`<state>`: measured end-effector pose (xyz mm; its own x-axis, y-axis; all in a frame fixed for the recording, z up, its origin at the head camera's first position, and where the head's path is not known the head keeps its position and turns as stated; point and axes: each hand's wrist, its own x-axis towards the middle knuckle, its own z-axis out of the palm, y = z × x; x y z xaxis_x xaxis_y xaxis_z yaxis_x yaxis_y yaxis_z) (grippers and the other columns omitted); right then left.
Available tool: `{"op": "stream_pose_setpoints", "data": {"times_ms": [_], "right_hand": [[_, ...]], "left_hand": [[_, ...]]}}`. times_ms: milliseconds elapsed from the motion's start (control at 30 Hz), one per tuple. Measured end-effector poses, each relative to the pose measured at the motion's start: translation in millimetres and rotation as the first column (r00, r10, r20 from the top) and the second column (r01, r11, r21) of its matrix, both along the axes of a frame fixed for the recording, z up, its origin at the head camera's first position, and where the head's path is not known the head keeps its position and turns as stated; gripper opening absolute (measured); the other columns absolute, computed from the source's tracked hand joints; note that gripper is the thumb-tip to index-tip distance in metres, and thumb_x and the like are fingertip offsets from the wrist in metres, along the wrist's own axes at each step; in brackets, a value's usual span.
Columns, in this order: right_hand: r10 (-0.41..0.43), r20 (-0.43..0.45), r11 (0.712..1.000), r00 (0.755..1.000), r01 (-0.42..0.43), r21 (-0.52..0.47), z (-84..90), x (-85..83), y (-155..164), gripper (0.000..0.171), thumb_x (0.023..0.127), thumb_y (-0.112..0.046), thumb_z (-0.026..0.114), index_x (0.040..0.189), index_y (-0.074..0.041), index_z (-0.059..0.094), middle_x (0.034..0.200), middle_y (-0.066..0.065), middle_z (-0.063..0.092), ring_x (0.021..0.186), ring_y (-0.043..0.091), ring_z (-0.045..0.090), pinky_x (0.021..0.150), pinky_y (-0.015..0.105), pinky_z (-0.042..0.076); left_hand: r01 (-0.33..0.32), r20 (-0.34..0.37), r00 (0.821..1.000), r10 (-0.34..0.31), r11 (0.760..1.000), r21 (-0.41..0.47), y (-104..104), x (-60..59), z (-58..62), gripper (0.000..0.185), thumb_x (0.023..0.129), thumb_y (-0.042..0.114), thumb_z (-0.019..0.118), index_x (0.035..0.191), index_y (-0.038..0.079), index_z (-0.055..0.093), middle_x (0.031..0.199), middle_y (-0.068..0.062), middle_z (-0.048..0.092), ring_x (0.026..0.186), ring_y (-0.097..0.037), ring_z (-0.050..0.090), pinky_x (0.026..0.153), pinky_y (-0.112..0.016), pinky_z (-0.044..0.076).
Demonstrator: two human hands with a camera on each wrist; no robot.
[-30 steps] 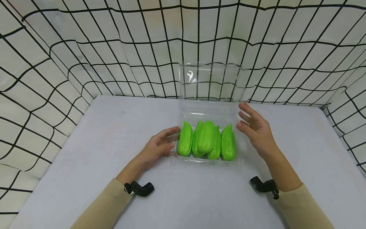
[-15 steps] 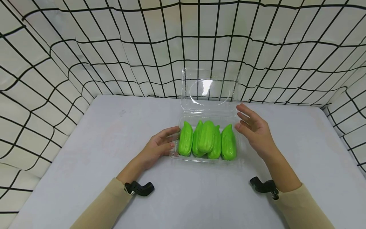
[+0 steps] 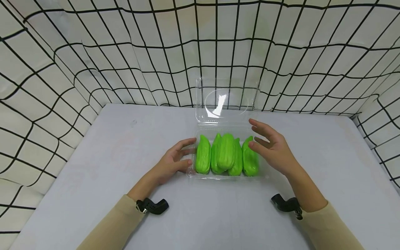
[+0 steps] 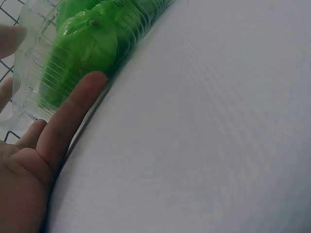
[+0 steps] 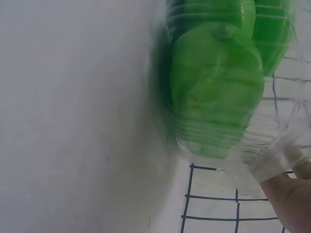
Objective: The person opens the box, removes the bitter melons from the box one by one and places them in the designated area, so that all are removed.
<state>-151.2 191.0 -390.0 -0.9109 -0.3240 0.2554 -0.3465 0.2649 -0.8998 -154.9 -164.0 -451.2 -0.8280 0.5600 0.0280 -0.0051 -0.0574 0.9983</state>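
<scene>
We've got the tray (image 3: 218,175) of gourds (image 3: 226,155) mid-table, lid up. Left hand (image 3: 170,162) steadies its side, fingers relaxed; right hand (image 3: 272,148) hovers open. The top gourd could roll out if the tray gets bumped.

Gourds (image 3: 226,155) in box (image 3: 191,172), between hands.
</scene>
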Motion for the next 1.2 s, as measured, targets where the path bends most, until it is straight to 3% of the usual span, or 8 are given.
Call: {"op": "stream_pose_setpoints", "data": {"times_ms": [233, 400, 667, 1200], "right_hand": [[0.066, -0.008, 0.994, 0.998, -0.065, 0.086, -2.0, 3.0, -7, 0.06, 0.096, -0.01, 0.067, 0.15, -0.024, 0.045, 0.155, -0.001, 0.042, 0.142, 0.028, 0.04, 0.11, 0.052, 0.044], [0.08, -0.003, 0.989, 0.997, -0.079, 0.125, -4.0, 4.8, -12, 0.059, 0.095, -0.013, 0.068, 0.149, -0.021, 0.046, 0.154, 0.001, 0.044, 0.144, 0.026, 0.038, 0.114, 0.052, 0.039], [0.068, -0.038, 0.955, 0.997, -0.055, 0.292, -4.6, 8.4, -17, 0.056, 0.095, -0.024, 0.069, 0.147, -0.017, 0.049, 0.15, -0.001, 0.051, 0.143, 0.024, 0.04, 0.114, 0.055, 0.037], [0.101, -0.068, 0.946, 0.993, -0.075, 0.317, -8.2, 9.9, -24, 0.05, 0.094, -0.024, 0.07, 0.142, -0.021, 0.055, 0.146, 0.001, 0.055, 0.139, 0.024, 0.045, 0.114, 0.051, 0.039]], "left_hand": [[-0.045, -0.01, 0.999, 0.045, 0.998, -0.034, 0, -0.8, -2.0, 0.051, 0.103, 0.013, 0.052, 0.152, 0.012, 0.037, 0.159, -0.011, 0.034, 0.143, -0.034, 0.038, 0.083, -0.048, 0.061], [-0.052, -0.006, 0.999, 0.051, 0.998, -0.03, 0, -0.7, -0.5, 0.05, 0.103, 0.014, 0.053, 0.151, 0.012, 0.038, 0.158, -0.012, 0.034, 0.142, -0.034, 0.039, 0.083, -0.049, 0.06], [-0.059, 0.011, 0.998, 0.059, 0.998, -0.017, 0, 0.6, 1.4, 0.051, 0.102, 0.012, 0.054, 0.15, 0.01, 0.039, 0.158, -0.012, 0.034, 0.143, -0.036, 0.037, 0.083, -0.049, 0.061], [-0.058, 0.026, 0.998, 0.057, 0.998, 0.013, 1, 0.2, 0.8, 0.052, 0.101, 0.009, 0.056, 0.15, 0.009, 0.039, 0.158, -0.013, 0.034, 0.143, -0.035, 0.039, 0.081, -0.048, 0.061]]}}
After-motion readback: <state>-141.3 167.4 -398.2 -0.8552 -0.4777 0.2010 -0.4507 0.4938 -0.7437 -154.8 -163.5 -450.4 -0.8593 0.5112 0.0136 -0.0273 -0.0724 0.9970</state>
